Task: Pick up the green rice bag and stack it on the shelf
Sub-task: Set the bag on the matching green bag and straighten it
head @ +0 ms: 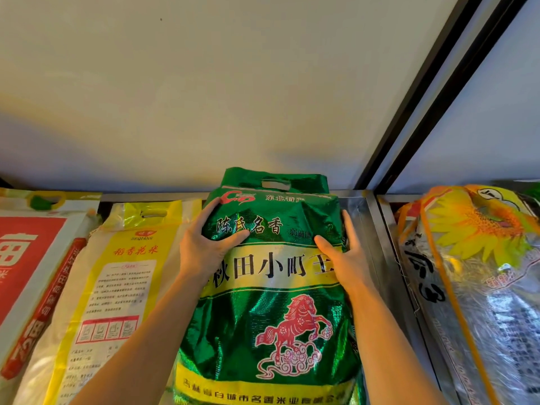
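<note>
Two hands grasp the green rice bag [271, 287] lying on the metal shelf [362, 211]: left hand [204, 244] and right hand [347, 252] clamp its upper sides.

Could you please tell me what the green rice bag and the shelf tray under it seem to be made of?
Green rice bag: apparently woven plastic with a glossy, metallic-looking finish; a fine weave texture and bright glints show across its creases. Shelf tray: likely sheet metal, silvery and smooth, with a folded rim reflecting light.

Green rice bag [268, 287] bottom cut off by frame edge; right hand [347, 258] fingers [349, 226] partly hidden behind it.
</note>
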### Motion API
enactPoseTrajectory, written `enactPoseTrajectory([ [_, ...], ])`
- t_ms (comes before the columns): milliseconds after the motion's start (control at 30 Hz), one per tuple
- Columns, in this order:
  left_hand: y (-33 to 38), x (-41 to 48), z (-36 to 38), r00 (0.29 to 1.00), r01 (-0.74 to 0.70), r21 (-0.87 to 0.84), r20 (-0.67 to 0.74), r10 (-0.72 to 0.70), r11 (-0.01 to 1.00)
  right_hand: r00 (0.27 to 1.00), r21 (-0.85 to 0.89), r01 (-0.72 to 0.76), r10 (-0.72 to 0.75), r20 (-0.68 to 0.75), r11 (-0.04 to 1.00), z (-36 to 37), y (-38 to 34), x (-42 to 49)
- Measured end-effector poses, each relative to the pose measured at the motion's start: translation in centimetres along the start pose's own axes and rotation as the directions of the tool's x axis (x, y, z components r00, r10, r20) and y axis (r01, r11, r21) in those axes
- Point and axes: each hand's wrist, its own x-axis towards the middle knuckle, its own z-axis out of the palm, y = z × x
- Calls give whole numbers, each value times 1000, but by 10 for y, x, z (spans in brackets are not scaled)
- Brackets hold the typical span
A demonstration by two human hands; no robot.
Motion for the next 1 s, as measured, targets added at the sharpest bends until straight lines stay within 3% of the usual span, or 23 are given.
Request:
enactPoseTrajectory([
  [233, -11, 10, 3, 997, 31, 105, 70, -39, 994, 999, -17, -50, 50, 16, 999, 3, 7, 10],
  [600, -23, -17, -19, 967, 190, 262, 117, -226, 946, 997, -237, -35, 51, 59, 971, 3, -7, -20],
  [867, -19, -64, -36, 936, 309, 339, 55, -346, 889, 970, -241, -164, 200, 135, 957, -3, 26, -55],
  [1000, -14, -85, -42, 925, 341, 296, 64, -375, 892, 944, -300, -196, 263, 201, 933, -20, 62, -46],
])
